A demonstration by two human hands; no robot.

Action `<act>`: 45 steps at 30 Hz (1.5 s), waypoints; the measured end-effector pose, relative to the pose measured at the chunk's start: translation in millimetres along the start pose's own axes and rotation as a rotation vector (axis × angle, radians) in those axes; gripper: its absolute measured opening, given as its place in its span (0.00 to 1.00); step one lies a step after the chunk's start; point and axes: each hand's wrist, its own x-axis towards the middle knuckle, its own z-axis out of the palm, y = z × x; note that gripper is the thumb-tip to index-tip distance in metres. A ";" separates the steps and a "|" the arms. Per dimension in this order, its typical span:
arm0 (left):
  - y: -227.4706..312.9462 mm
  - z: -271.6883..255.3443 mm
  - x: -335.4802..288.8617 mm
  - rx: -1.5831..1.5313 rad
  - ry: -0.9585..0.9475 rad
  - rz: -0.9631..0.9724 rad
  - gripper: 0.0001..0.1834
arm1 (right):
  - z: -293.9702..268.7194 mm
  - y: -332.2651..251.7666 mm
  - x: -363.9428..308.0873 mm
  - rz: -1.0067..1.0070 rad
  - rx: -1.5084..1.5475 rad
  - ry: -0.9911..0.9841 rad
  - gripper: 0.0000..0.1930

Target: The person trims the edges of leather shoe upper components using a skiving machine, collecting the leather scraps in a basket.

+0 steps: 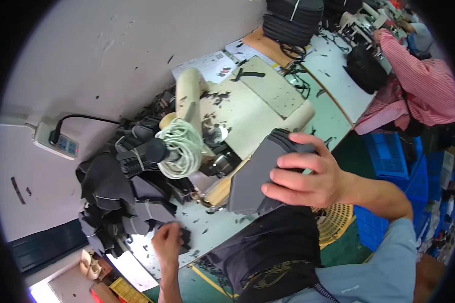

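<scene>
My right hand [308,174] grips a thick stack of dark grey cut pieces [255,174], its fingers spread across the stack's right side. The stack is tilted over the front edge of a cream sewing machine [232,111]. Something small and pale shows between these fingers, too little to name. Lower left, my left hand [168,245] is closed, fingers curled, above the white tabletop [207,227]. A small dark piece [185,240] lies against its fingers; whether they pinch it is hidden. Tied bundles of grey pieces [149,209] lie just beyond that hand.
A coil of pale green cord [179,149] hangs on the machine. Dark scraps litter the table. A power strip [58,141] is on the left wall. Blue crates [389,156] and a yellow basket [335,222] stand at right. A person in a striped pink sleeve [414,76] works far right.
</scene>
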 end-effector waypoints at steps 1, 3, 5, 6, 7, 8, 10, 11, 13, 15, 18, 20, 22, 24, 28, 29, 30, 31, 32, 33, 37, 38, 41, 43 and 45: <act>-16.6 -10.3 -9.5 -0.046 0.083 -0.045 0.11 | -2.5 -4.6 -4.6 -0.052 -0.068 0.118 0.13; -55.9 -25.9 5.8 -0.130 0.203 0.007 0.13 | 11.3 5.2 -0.1 -0.045 -0.094 0.225 0.15; -105.2 -41.7 -12.8 -0.047 0.358 -0.051 0.13 | 15.2 9.3 1.0 0.101 -0.067 0.161 0.17; -122.7 -47.9 -24.9 -0.079 0.406 -0.131 0.12 | 11.3 14.4 5.0 0.232 0.049 0.074 0.18; -136.8 -53.3 -29.3 -0.114 0.462 -0.201 0.12 | 17.3 23.2 10.4 0.431 0.183 0.111 0.18; -150.4 -55.6 -28.4 -0.156 0.455 -0.273 0.13 | 28.1 37.7 11.3 0.672 0.433 0.217 0.17; -167.9 -52.3 -31.7 -0.225 0.457 -0.312 0.17 | 38.2 80.0 10.5 1.207 0.743 -0.011 0.17; -171.9 -46.7 -28.2 -0.274 0.449 -0.350 0.21 | 42.6 102.7 4.1 1.164 0.320 -0.175 0.20; -172.3 -39.3 -23.6 -0.269 0.426 -0.388 0.30 | 48.3 120.5 -11.1 0.900 -0.330 -0.072 0.22; -175.5 -39.3 -18.0 -0.231 0.377 -0.448 0.32 | 41.0 101.2 -0.9 0.669 -0.572 0.166 0.20; -175.3 -38.5 -13.3 -0.338 0.390 -0.482 0.31 | 35.5 -0.6 19.1 0.776 0.253 0.161 0.15; -183.0 -37.5 5.7 -0.167 0.348 -0.401 0.30 | 58.5 -55.5 12.9 0.713 0.858 -0.110 0.13; -192.0 -30.1 26.0 -0.165 0.378 -0.374 0.30 | 105.1 -112.5 15.3 0.653 1.108 -0.356 0.16; -201.1 -24.4 38.4 -0.161 0.420 -0.352 0.29 | 169.9 -159.3 21.3 0.547 1.146 -0.414 0.22; -199.1 -17.4 42.2 -0.106 0.496 -0.302 0.35 | 278.6 -220.0 52.0 0.589 0.891 -0.275 0.33; -194.4 -17.3 41.7 -0.104 0.485 -0.318 0.41 | 283.6 -229.6 60.5 0.583 0.893 -0.279 0.33; -188.9 -11.6 39.5 -0.095 0.560 -0.322 0.40 | 286.6 -238.1 67.2 0.610 0.849 -0.447 0.34; -184.2 -9.6 36.8 -0.095 0.558 -0.320 0.40 | 289.1 -243.7 71.9 0.637 0.799 -0.611 0.35; -179.4 -8.4 34.2 -0.163 0.570 -0.287 0.35 | 297.7 -255.6 66.3 0.689 0.893 -0.605 0.36; -175.6 -10.2 27.4 -0.233 0.584 -0.262 0.31 | 295.2 -264.5 60.2 0.690 0.893 -0.612 0.36; -140.5 -29.8 -4.4 -0.167 0.309 -0.106 0.29 | 275.7 -251.4 41.4 0.880 1.308 -0.561 0.37; -138.9 -29.4 -15.1 0.035 0.330 -0.039 0.31 | 268.3 -249.3 37.9 0.878 1.295 -0.454 0.37; -130.9 -27.8 -41.0 0.563 0.384 0.414 0.31 | 255.7 -232.0 38.8 0.739 1.238 -0.189 0.39; -133.6 -17.6 -38.7 0.628 0.341 0.435 0.28 | 263.2 -225.3 40.2 0.500 1.048 -0.135 0.39; -138.3 -7.0 -33.2 0.848 0.290 0.490 0.26 | 287.3 -231.1 26.2 0.428 1.077 -0.243 0.40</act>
